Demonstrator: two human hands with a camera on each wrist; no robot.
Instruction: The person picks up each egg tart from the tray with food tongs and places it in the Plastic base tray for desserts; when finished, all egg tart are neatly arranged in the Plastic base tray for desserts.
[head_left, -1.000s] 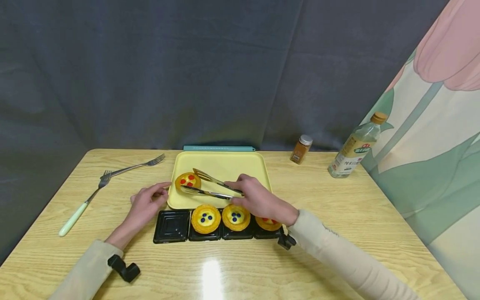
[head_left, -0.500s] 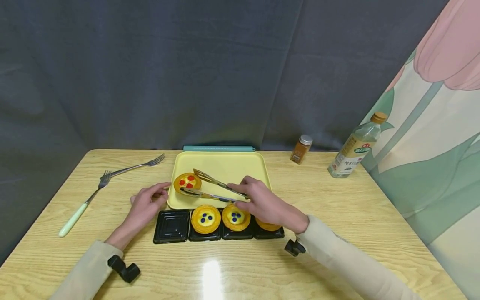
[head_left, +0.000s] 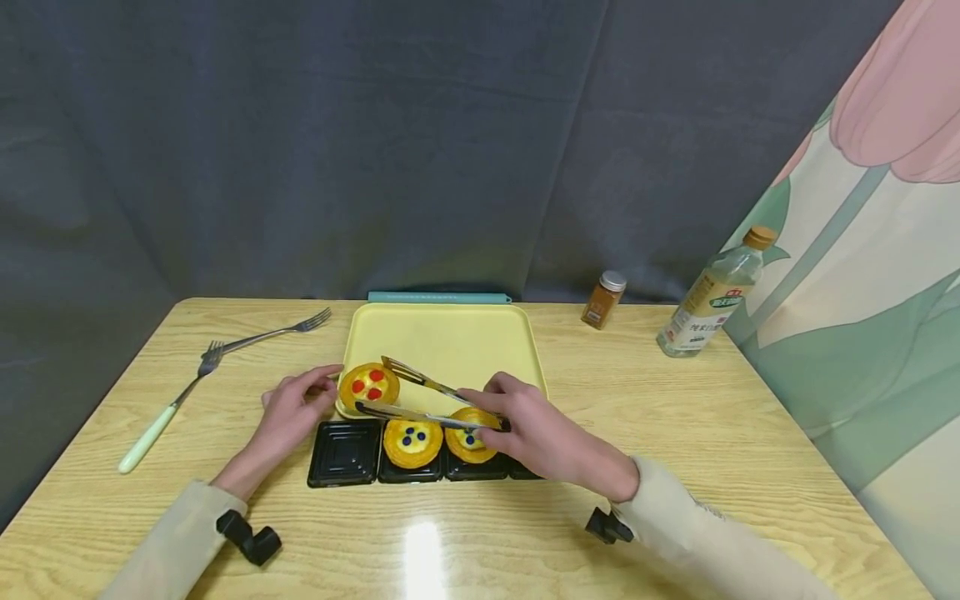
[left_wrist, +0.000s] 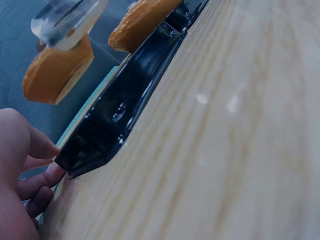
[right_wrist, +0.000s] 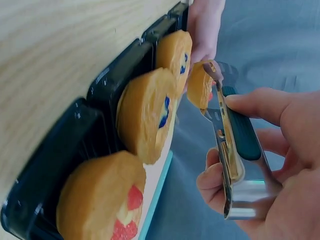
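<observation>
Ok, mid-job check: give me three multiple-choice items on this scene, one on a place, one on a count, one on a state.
1. Where is the red-dotted tart held in the tongs?
A. Over the near left edge of the yellow tray
B. Beside the oil bottle
C. Between the forks

2. How many forks lie on the table?
A. One
B. Two
C. Four

3. What is the state of the leftmost cell of the black tray?
A. Holds a tart
B. Empty
C. Covered by a lid

Answers:
1 A, the head view shows it at the tray's near left edge.
2 B, the steel fork and the green-handled fork.
3 B, its bare ribbed bottom shows.
</observation>
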